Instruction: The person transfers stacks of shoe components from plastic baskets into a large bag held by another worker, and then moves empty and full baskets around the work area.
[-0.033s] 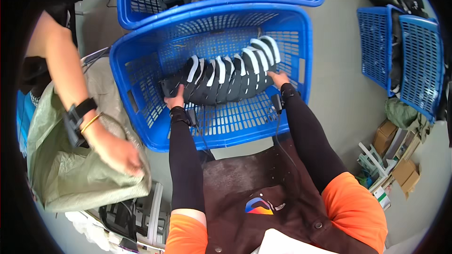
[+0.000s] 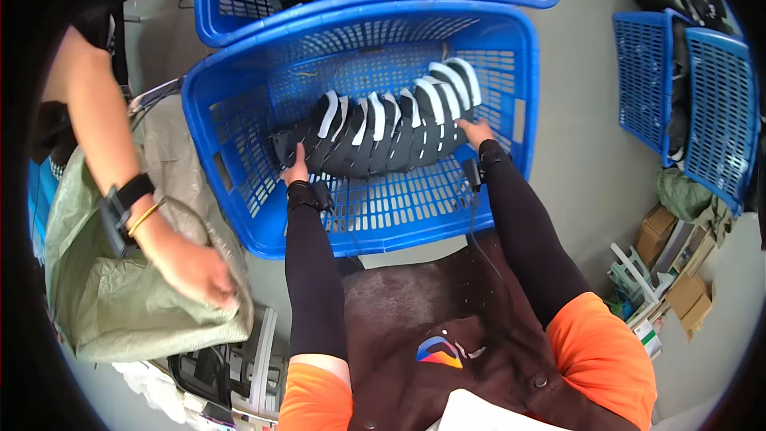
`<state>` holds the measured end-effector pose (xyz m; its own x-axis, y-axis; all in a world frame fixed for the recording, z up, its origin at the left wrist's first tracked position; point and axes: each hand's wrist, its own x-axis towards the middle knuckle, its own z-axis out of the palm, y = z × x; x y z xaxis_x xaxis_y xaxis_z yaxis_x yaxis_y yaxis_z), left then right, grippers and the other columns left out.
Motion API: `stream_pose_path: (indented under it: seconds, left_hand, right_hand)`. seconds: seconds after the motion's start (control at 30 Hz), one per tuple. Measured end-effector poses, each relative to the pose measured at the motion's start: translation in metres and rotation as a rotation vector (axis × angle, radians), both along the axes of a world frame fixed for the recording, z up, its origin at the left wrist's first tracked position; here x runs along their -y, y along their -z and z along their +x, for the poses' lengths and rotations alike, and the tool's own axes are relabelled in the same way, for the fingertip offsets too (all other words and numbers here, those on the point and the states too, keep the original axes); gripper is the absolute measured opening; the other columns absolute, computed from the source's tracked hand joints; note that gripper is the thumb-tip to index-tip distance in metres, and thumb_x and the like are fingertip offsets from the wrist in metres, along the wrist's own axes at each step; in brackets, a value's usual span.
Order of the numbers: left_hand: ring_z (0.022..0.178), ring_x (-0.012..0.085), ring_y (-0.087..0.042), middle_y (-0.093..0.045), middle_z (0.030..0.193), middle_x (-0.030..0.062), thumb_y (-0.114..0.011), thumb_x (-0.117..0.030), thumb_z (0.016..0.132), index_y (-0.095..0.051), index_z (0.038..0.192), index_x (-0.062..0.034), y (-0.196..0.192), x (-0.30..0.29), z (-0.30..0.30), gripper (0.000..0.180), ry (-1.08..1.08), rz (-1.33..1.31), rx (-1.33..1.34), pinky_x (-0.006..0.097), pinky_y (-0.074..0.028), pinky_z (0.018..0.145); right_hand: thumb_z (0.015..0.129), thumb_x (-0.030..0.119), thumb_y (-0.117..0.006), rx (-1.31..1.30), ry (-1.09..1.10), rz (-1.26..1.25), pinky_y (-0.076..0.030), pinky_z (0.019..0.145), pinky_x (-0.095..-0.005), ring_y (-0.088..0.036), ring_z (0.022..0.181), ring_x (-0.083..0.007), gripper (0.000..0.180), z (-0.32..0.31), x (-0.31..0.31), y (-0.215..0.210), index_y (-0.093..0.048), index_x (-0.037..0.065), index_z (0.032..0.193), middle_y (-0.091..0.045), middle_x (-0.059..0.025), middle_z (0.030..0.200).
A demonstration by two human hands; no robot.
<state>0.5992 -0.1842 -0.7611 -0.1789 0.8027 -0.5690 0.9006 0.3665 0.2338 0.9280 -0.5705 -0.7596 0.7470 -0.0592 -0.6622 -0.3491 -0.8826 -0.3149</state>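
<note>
A long row of black pieces with white curved edges, which look like nested shoe uppers [image 2: 383, 144], lies inside a blue plastic basket [image 2: 407, 235] in front of me. My left hand [image 2: 295, 166] grips the row's left end, its thumb on the near side and its other fingers partly hidden. At the opposite end my right hand [image 2: 477, 133] is closed against the last pieces, with some fingertips out of sight. The two hands squeeze the row between them. Both wrists carry small black devices with cables.
Another blue basket [image 2: 319, 1] with similar pieces stands just beyond. On the left, a co-worker's hand [image 2: 199, 273] holds the edge of a pale green sack [image 2: 120, 311]. More blue baskets [image 2: 714, 112] and cardboard boxes [image 2: 690, 299] are at the right.
The co-worker's hand and the sack's edge have moved slightly left and down. The view has shifted a little; my hands keep their hold on the row.
</note>
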Motion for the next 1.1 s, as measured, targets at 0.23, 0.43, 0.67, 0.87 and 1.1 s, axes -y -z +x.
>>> stream_pose_path:
  seconds: [0.23,0.43,0.67,0.87,1.1]
  left_hand:
    - [0.12,0.0243,-0.058,-0.065,0.127,0.0106,-0.058,-0.078,0.08,-0.056,0.135,-0.0021,0.062,-0.004,-0.073,0.094,-0.597,-0.396,0.721,0.039,-0.041,0.105]
    - [0.122,0.0271,-0.055,-0.062,0.132,0.0023,-0.061,-0.072,0.082,-0.05,0.143,-0.0162,0.062,-0.013,-0.071,0.083,-0.69,-0.453,0.576,0.058,-0.041,0.098]
    - [0.116,0.0304,-0.061,-0.063,0.129,0.0106,-0.068,-0.048,0.09,-0.052,0.135,-0.0069,0.046,-0.021,-0.072,0.063,-0.633,-0.507,1.176,0.05,-0.05,0.096]
    - [0.116,0.0258,-0.061,-0.062,0.13,0.0068,-0.053,-0.052,0.098,-0.054,0.135,-0.0097,-0.074,0.063,-0.008,0.056,-0.865,-0.568,1.533,0.044,-0.05,0.098]
    - [0.128,0.0285,-0.051,-0.054,0.141,0.0089,-0.057,-0.049,0.096,-0.048,0.141,-0.0098,-0.373,0.122,0.084,0.06,-0.846,-0.505,1.87,0.049,-0.039,0.11]
  right_hand:
    - [0.068,0.043,-0.088,-0.241,0.054,0.226,-0.052,0.09,-0.036,-0.067,0.105,-0.0255,0.079,-0.042,-0.026,0.007,-0.061,-0.008,0.122,-0.068,-0.0179,0.117]
    - [0.074,0.023,-0.087,-0.454,0.109,0.471,-0.052,0.087,-0.032,-0.067,0.099,-0.0186,0.058,-0.036,-0.038,-0.003,-0.065,-0.004,0.119,-0.07,-0.0117,0.114]
    - [0.075,0.021,-0.085,-0.338,-0.122,0.378,-0.05,0.091,-0.0342,-0.065,0.1,-0.0207,0.055,-0.055,-0.072,-0.117,-0.064,-0.006,0.118,-0.07,-0.0129,0.112]
    - [0.087,0.006,-0.067,0.152,-0.709,0.253,-0.048,0.076,-0.0317,-0.063,0.082,-0.0181,0.031,-0.033,-0.003,-0.35,-0.069,0.012,0.118,-0.069,-0.0098,0.096]
    - [0.081,-0.004,-0.073,0.564,-0.262,0.433,-0.032,0.111,-0.0371,-0.043,0.131,-0.0278,0.079,-0.021,0.03,-0.722,-0.03,-0.007,0.147,-0.041,-0.0173,0.148]
